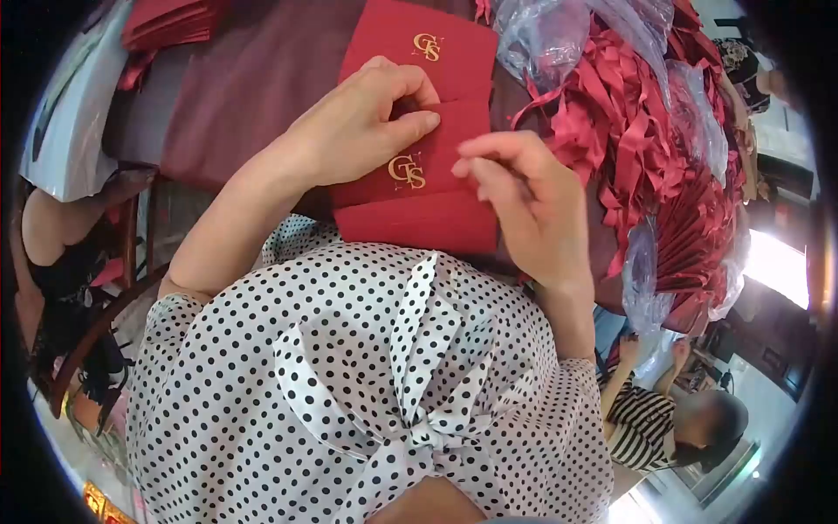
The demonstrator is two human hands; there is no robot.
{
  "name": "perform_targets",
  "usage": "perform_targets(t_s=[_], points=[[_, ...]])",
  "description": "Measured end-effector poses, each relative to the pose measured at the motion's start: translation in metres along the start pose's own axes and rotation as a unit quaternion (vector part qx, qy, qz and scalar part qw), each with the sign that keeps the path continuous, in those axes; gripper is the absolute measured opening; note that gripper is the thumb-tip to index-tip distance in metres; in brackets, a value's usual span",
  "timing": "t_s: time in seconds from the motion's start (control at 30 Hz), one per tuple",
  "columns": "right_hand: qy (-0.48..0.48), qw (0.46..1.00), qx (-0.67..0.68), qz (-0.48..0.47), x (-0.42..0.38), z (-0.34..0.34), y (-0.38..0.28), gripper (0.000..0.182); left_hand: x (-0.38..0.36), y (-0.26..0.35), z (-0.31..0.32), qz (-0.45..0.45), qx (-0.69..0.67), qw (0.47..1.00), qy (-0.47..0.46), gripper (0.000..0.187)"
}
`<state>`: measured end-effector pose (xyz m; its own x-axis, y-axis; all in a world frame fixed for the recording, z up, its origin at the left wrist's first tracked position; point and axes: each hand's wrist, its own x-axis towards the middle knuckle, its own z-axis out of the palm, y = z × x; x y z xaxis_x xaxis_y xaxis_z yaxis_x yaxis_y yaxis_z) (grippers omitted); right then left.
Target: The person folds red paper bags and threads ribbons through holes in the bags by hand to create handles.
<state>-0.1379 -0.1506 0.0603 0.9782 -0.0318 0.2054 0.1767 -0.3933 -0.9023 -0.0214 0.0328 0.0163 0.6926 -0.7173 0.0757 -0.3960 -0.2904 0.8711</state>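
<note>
Red card pieces with gold letters lie in front of me, an upper one [454,52] and a lower one [463,157] with a folded edge near my body. My left hand [371,122] rests on the left side of the red card, its thumb and index finger curled close together at the card's middle; whether they pinch an edge is too small to tell. Just right of the card, my right hand [528,192] hovers with bent fingers, thumb and index fingertips near each other. Nothing shows between them.
Red ribbons [602,105] and clear plastic bags [541,39] pile up at the right on the dark red tablecloth [236,105]. More red cards [170,22] lie at the upper left. A person in a striped top [646,424] sits at the lower right.
</note>
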Motion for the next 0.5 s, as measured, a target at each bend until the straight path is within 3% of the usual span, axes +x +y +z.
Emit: perform_targets(t_s=[0.07,0.13,0.17,0.23,0.27,0.37,0.5], points=[[-0.051,0.996,-0.001,0.073,0.004,0.011,0.003,0.011,0.000,-0.002,-0.001,0.000,-0.004,1.000,0.001,0.011],[-0.054,0.998,-0.013,0.038,0.007,0.016,0.014,0.015,0.002,-0.005,-0.006,-0.035,-0.166,0.983,-0.075,0.011],[-0.031,0.998,-0.017,0.053,0.008,0.017,0.016,0.016,0.002,-0.005,-0.008,-0.036,-0.169,0.982,-0.072,0.011],[-0.022,0.996,0.007,0.083,0.008,0.016,0.021,0.024,0.003,-0.004,-0.013,-0.068,-0.318,0.935,-0.139,0.015],[-0.026,0.996,0.006,0.085,0.008,0.016,0.020,0.024,0.003,-0.005,-0.015,-0.070,-0.322,0.934,-0.137,0.015],[-0.013,0.989,0.094,0.110,0.007,0.016,0.012,0.021,0.012,-0.015,-0.022,-0.064,-0.346,0.903,-0.247,0.018],[0.004,0.983,0.139,0.116,0.005,0.019,0.009,0.013,0.016,-0.015,-0.027,-0.043,-0.329,0.899,-0.284,0.016]])
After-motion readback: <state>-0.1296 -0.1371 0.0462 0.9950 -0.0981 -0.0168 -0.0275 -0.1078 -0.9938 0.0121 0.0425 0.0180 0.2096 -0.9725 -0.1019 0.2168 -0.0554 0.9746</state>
